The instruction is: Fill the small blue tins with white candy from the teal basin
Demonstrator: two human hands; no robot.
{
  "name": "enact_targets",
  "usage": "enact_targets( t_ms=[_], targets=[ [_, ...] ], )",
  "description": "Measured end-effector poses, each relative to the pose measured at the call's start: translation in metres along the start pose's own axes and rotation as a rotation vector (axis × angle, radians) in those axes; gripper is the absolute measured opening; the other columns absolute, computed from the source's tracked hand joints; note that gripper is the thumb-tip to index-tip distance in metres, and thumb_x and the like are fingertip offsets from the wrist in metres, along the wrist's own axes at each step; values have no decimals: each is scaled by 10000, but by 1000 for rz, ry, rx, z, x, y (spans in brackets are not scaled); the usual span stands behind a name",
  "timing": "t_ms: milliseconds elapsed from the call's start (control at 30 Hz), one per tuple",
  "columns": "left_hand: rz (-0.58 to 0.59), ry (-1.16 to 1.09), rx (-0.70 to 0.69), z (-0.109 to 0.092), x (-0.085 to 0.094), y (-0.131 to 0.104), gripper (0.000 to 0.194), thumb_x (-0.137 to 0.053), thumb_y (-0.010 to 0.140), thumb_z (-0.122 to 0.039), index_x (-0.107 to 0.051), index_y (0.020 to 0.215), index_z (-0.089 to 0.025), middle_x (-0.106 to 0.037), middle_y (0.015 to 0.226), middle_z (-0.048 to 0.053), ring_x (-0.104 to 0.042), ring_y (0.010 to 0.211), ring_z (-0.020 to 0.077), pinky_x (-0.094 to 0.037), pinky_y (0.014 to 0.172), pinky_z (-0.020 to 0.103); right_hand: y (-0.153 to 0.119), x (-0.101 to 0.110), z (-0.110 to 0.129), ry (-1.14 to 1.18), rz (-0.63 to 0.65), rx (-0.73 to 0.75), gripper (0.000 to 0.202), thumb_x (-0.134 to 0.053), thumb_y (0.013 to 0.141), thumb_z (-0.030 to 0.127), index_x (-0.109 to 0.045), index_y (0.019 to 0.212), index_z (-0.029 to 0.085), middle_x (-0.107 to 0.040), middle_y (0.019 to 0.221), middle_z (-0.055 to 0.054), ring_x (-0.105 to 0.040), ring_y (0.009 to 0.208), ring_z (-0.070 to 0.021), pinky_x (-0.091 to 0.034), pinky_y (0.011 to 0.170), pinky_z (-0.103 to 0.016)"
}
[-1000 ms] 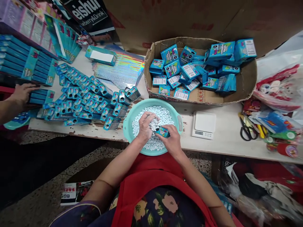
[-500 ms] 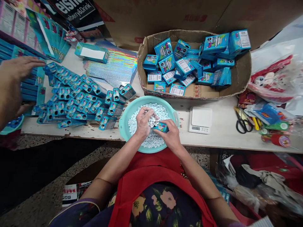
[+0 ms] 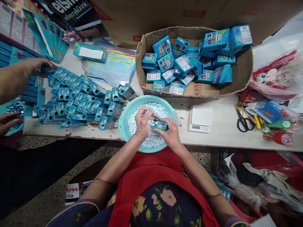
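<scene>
A turquoise plastic basin (image 3: 122, 121) full of small pale candies (image 3: 155, 142) stands at the table's front edge. Over it, my left hand (image 3: 142, 121) is curled around some of the candies, fingertips close to the end of a small blue candy box (image 3: 161, 125). That box lies on its side in my right hand (image 3: 171, 132), gripped between thumb and fingers. Its end facing my left hand is partly hidden by the fingers.
A cardboard tray (image 3: 197, 93) with many blue boxes stands behind the basin. On the left are rows of boxes (image 3: 78, 101); a co-worker's hand (image 3: 39, 66) touches them, another hand (image 3: 9, 123) is at a second basin. A white scale (image 3: 201, 118) and scissors (image 3: 243, 121) lie right.
The co-worker's upper hand now holds a dark blue box by the rows, and their other hand has appeared at the left basin. My box has shifted slightly, its label showing more.
</scene>
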State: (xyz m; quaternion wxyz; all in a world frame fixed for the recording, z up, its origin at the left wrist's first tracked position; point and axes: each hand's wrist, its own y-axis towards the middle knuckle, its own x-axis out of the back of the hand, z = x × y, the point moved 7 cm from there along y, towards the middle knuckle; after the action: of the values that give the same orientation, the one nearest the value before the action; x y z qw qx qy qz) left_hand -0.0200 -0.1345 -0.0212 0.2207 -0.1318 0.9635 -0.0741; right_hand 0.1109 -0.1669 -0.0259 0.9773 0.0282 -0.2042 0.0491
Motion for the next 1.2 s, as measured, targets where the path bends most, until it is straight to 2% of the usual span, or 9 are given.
enact_targets(
  t_ms=[233, 433, 567, 733, 833, 933, 1000, 1100, 1200],
  targets=[
    [-14, 44, 23, 0, -3, -4, 460, -632, 810, -521, -476, 551, -175, -493, 532, -11, -621, 566, 141, -485, 552, 264, -6, 0, 0, 31, -30, -19, 332, -781, 733, 377, -652, 1004, 235, -644, 954, -42, -623, 919, -215, -508, 833, -355],
    [-19, 66, 23, -1, -6, -7, 446, -624, 819, -520, -503, 557, -180, -465, 503, -17, -619, 581, 146, -498, 593, 279, -9, 0, 0, 51, -51, -40, 348, -787, 731, 362, -648, 1030, 253, -654, 981, -41, -626, 942, -214, -516, 853, -367],
    [65, 86, 46, -4, -11, -13, 403, -591, 854, -473, -525, 578, -186, -464, 463, -16, -629, 584, 166, -507, 630, 301, -10, 1, -4, 56, -81, -55, 342, -782, 735, 368, -650, 1028, 253, -656, 981, -40, -630, 949, -213, -518, 864, -370],
    [77, 306, -45, -2, 16, 12, 382, -473, 906, -471, -549, 650, -198, -518, 520, -3, -633, 617, 186, -510, 667, 332, -19, 21, 0, 97, -95, -37, 397, -805, 708, 373, -657, 1059, 261, -650, 1029, -48, -629, 994, -214, -513, 894, -375],
    [238, 864, -136, 31, 20, 41, 227, -543, 872, -394, -638, 805, -200, -677, 852, 61, -644, 882, 224, -486, 851, 378, -26, 39, 4, 115, -120, -18, 396, -806, 706, 374, -662, 1061, 273, -656, 1028, -43, -633, 981, -207, -519, 878, -366],
    [482, 1327, -223, 82, 5, 51, 229, -566, 863, -327, -660, 1021, -191, -626, 1195, 121, -526, 1162, 280, -370, 1031, 438, -29, 50, 2, 110, -152, -25, 408, -816, 692, 384, -666, 1056, 274, -659, 1024, -44, -634, 982, -214, -521, 877, -376],
    [546, 1506, -220, 106, -5, 46, 329, -536, 882, -397, -633, 1107, -177, -591, 1233, 153, -473, 1197, 324, -358, 1022, 483, -29, 52, -1, 93, -169, -42, 409, -816, 687, 401, -671, 1046, 270, -657, 1020, -46, -634, 981, -220, -523, 875, -385],
    [670, 1650, -184, 117, -14, 27, 382, -501, 883, -489, -628, 1090, -194, -602, 1159, 155, -477, 1143, 365, -403, 920, 509, -28, 51, -2, 92, -170, -51, 406, -811, 689, 415, -673, 1042, 269, -654, 1012, -44, -635, 969, -218, -528, 860, -383],
    [823, 1651, -138, 110, -5, 7, 261, -496, 890, -394, -638, 1020, -218, -625, 1065, 121, -559, 1006, 309, -445, 810, 413, -27, 53, 2, 90, -185, -50, 422, -816, 686, 406, -668, 1058, 270, -655, 1036, -50, -629, 998, -229, -522, 880, -394]
  ],
)
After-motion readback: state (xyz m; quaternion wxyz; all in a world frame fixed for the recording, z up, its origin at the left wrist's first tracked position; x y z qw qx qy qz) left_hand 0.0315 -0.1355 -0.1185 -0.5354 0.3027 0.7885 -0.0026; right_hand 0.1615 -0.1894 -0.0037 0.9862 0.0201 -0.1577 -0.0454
